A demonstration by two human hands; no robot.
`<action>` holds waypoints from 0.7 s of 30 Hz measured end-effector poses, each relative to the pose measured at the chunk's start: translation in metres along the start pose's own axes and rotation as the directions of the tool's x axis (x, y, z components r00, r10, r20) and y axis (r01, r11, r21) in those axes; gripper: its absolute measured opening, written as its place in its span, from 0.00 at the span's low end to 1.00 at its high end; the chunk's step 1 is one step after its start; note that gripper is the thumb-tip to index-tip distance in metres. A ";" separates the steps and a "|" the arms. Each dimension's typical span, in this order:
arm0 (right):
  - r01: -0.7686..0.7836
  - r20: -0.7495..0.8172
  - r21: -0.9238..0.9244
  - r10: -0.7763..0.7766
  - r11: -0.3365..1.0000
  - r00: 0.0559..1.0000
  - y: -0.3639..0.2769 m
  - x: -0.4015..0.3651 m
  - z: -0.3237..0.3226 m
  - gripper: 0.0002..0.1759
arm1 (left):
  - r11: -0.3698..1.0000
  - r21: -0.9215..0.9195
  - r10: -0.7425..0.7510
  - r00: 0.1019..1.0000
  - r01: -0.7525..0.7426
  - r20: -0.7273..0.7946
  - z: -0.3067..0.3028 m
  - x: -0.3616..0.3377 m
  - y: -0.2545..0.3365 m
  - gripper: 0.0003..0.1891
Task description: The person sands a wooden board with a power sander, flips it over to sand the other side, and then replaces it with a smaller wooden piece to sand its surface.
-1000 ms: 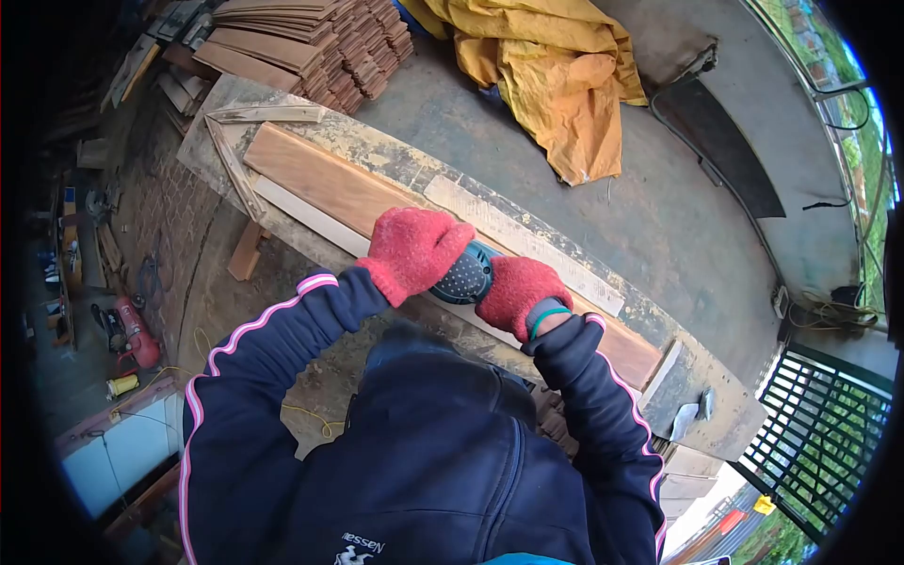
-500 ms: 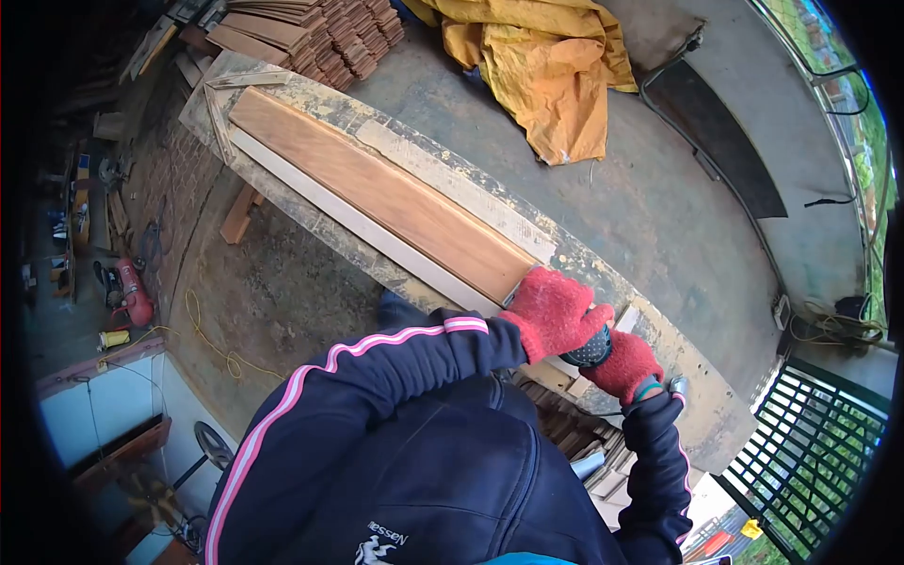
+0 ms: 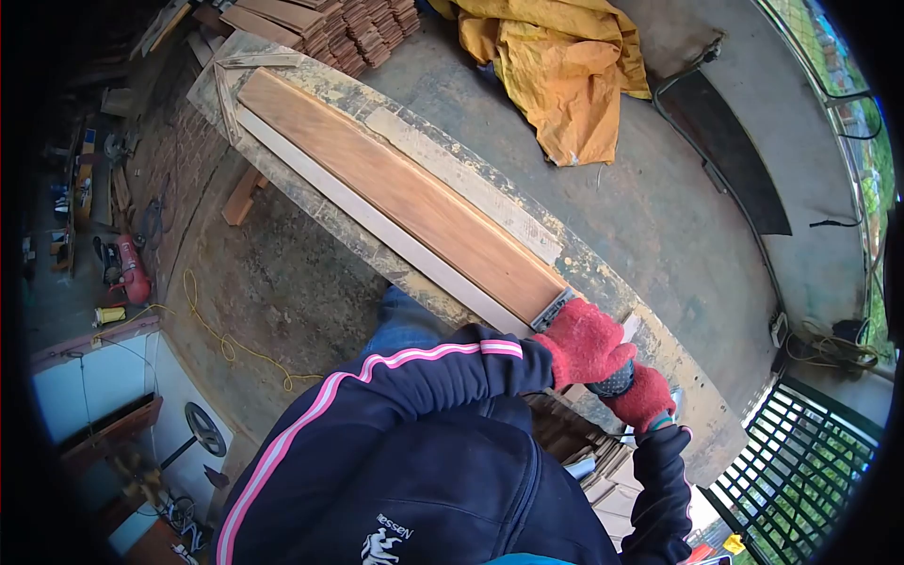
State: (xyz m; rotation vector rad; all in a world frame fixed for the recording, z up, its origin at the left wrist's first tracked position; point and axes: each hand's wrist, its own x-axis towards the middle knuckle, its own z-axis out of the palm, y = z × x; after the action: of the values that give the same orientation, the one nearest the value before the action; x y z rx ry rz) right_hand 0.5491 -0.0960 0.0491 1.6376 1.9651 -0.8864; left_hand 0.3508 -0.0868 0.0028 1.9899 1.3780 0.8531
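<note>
Both my grips have moved with the power tool from the middle of the brown board down to its lower right end since a second ago. My left grip (image 3: 586, 344), in a red glove, is closed on the front of the power tool (image 3: 617, 379). My right grip (image 3: 644, 399), also in a red glove, is wrapped round its dotted back part, but I can't see all the fingers. The front edge of the tool touches the end of the brown board (image 3: 395, 193). That board lies flat and slants from the upper left of the frame to just right of the middle. A pale strip (image 3: 377, 224) lies along its near side. A rough wood strip (image 3: 461, 184) lies on its far side. All of them are on the long, worn tabletop (image 3: 692, 395). Two thin sticks (image 3: 259, 60) make a corner at its upper left end. Past it, a yellow sheet (image 3: 556, 85) lies crumpled on the floor at the top, and stacked boards (image 3: 363, 33) sit left of it.
</note>
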 end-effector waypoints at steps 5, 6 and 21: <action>0.067 -0.022 -0.022 -0.068 0.997 0.997 -0.097 0.038 -0.019 0.26 | 0.997 0.072 -0.017 0.998 0.022 -0.068 -0.073 -0.009 -0.061 0.18; 0.083 -0.030 -0.020 -0.083 0.996 0.996 -0.119 0.045 -0.022 0.24 | 0.998 0.057 -0.021 0.995 0.026 -0.093 -0.094 -0.012 -0.072 0.17; 0.235 -0.013 -0.069 -0.237 0.969 0.972 -0.447 0.174 -0.054 0.16 | 0.960 0.266 -0.045 0.988 0.084 -0.150 -0.367 -0.053 -0.285 0.12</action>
State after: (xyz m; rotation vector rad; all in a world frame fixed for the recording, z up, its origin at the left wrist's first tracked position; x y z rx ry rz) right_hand 0.0805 0.0199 0.0572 1.4009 2.2128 -0.8798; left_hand -0.1109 -0.0151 0.0124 2.1052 1.7125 0.8272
